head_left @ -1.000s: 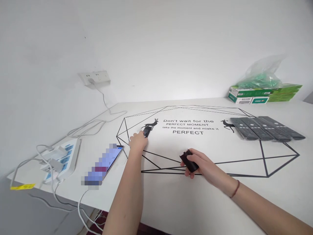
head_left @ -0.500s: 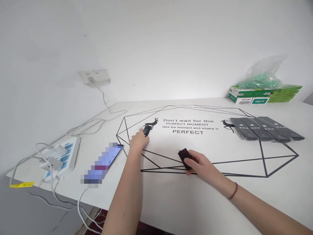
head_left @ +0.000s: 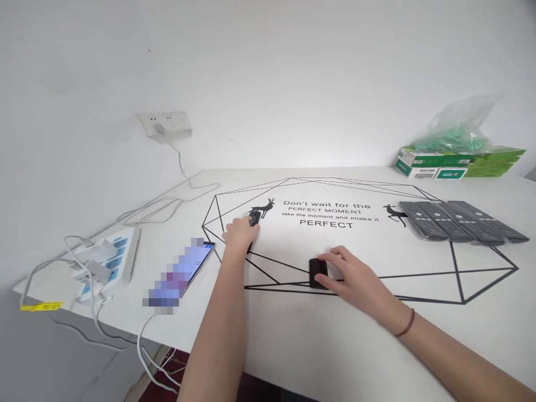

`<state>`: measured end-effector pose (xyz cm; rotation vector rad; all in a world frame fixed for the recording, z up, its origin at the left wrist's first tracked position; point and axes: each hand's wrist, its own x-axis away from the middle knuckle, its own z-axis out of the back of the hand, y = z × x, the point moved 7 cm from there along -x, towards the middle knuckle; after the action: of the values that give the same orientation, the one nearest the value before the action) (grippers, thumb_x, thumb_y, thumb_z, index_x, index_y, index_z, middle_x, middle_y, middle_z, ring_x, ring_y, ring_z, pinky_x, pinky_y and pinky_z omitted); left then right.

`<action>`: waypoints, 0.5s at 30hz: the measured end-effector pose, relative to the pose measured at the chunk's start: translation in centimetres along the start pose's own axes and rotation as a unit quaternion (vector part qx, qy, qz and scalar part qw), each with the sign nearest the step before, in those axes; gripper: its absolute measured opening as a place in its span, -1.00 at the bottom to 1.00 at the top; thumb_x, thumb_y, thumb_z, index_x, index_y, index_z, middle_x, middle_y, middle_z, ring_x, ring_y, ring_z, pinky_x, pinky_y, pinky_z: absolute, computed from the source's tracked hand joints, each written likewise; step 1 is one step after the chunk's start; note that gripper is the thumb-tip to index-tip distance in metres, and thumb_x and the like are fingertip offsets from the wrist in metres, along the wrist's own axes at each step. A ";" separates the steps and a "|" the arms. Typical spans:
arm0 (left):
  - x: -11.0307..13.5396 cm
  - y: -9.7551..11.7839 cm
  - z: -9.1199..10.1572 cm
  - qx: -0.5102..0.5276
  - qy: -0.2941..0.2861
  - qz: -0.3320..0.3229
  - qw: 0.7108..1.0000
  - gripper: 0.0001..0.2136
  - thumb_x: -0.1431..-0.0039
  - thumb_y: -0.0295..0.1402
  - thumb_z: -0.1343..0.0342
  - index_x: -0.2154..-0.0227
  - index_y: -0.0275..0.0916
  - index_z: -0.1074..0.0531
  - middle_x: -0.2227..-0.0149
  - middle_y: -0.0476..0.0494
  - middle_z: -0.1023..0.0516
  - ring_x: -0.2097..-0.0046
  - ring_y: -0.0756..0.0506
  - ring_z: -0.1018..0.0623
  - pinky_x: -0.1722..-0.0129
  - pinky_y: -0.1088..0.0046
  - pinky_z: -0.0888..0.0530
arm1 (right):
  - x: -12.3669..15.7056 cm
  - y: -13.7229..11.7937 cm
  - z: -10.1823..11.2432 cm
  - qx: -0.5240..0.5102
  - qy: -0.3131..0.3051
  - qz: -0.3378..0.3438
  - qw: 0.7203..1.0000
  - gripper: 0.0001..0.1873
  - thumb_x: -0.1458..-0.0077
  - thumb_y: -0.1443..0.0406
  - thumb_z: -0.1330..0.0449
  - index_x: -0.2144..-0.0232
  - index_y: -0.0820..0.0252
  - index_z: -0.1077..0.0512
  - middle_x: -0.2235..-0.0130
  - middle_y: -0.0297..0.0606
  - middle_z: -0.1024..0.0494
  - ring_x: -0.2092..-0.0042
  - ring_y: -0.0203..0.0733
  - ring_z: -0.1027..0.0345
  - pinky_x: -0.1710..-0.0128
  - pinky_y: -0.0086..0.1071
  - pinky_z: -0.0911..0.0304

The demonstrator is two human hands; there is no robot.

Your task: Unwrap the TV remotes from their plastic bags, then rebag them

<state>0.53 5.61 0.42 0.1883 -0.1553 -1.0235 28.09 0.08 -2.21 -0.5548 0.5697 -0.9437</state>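
Note:
My left hand (head_left: 237,233) is closed over a black remote control (head_left: 254,219) beside the printed deer on the left. The remote's far end shows past my fingers, and most of the rest is under the hand. Farther right and nearer to me, my right hand (head_left: 349,279) has its thumb and a fingertip on a small black battery cover (head_left: 317,272), which appears to lie flat on the table (head_left: 288,329). Several dark remotes in clear plastic sleeves (head_left: 458,222) lie side by side to the right.
On the left are a phone (head_left: 184,276) with a blurred screen and a white power strip (head_left: 119,262) with plugs and loose cables. Green and white boxes (head_left: 439,164), topped by a clear plastic bag (head_left: 460,131), stand at the back right. A socket (head_left: 171,123) is on the wall.
The battery cover has turned from slanted to nearly straight and now looks flat on the table under my right fingers. My left hand stays on the remote. The whole view has shifted slightly.

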 end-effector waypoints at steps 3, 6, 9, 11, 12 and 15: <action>0.3 0.1 0.9 0.037 0.036 -0.002 0.999 -0.54 -0.12 -0.16 0.10 -0.09 -0.06 -0.30 -0.11 -0.20 -0.38 -0.12 -0.32 -0.34 0.00 0.07 -0.32 | -0.1 -0.8 -0.2 0.028 -0.004 0.070 0.997 -0.75 -0.12 0.12 -0.13 0.17 0.05 -0.43 0.01 -0.17 -0.43 0.05 0.01 -0.33 0.11 -0.12 -0.27; 0.3 0.0 0.7 0.028 -0.002 -0.005 1.000 -0.55 -0.06 -0.23 0.02 -0.07 -0.02 -0.32 -0.13 -0.16 -0.37 -0.13 -0.30 -0.34 -0.03 0.05 -0.29 | 0.3 -2.3 -1.6 0.043 -0.030 0.129 0.990 -0.74 -0.17 0.14 -0.08 0.15 0.06 -0.44 -0.02 -0.18 -0.45 -0.02 0.02 -0.30 0.01 -0.07 -0.23; 0.2 -0.4 0.0 0.014 -0.053 -0.005 0.999 -0.54 0.00 -0.35 -0.04 -0.03 0.03 -0.36 -0.16 -0.10 -0.36 -0.14 -0.28 -0.34 -0.08 0.05 -0.24 | 0.8 -4.2 -3.4 0.066 -0.042 0.172 0.982 -0.60 -0.17 0.14 -0.07 -0.04 0.08 -0.36 -0.13 -0.14 -0.36 -0.11 0.05 -0.24 -0.05 -0.01 -0.18; -0.1 -0.6 -0.2 0.017 -0.056 -0.009 0.998 -0.53 0.00 -0.40 -0.03 -0.03 0.04 -0.36 -0.17 -0.08 -0.35 -0.13 -0.26 -0.36 -0.08 0.07 -0.24 | 1.0 -5.6 -4.6 0.087 -0.044 0.196 0.976 -0.54 -0.17 0.15 -0.06 -0.10 0.13 -0.30 -0.19 -0.13 -0.30 -0.15 0.08 -0.18 -0.06 0.00 -0.16; -0.2 -0.7 -0.3 0.019 -0.055 -0.012 0.998 -0.52 0.00 -0.41 -0.03 -0.03 0.04 -0.36 -0.17 -0.08 -0.34 -0.13 -0.25 -0.36 -0.07 0.07 -0.25 | 0.8 -6.3 -5.3 0.096 -0.044 0.203 0.973 -0.52 -0.17 0.14 -0.05 -0.12 0.15 -0.29 -0.19 -0.13 -0.29 -0.16 0.09 -0.16 -0.06 -0.01 -0.16; -0.5 -0.9 -0.5 0.025 -0.050 -0.019 0.998 -0.54 0.01 -0.39 -0.05 -0.02 0.02 -0.37 -0.17 -0.09 -0.35 -0.12 -0.24 -0.37 -0.04 0.13 -0.29 | -0.2 -8.1 -7.3 0.106 -0.055 0.213 0.970 -0.47 -0.17 0.09 -0.03 -0.14 0.18 -0.26 -0.19 -0.15 -0.30 -0.16 0.09 -0.15 -0.05 -0.02 -0.17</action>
<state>-0.39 5.59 -0.27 0.1864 -0.2693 -1.0678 18.43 -4.92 -2.09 -0.2726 0.4571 -0.5522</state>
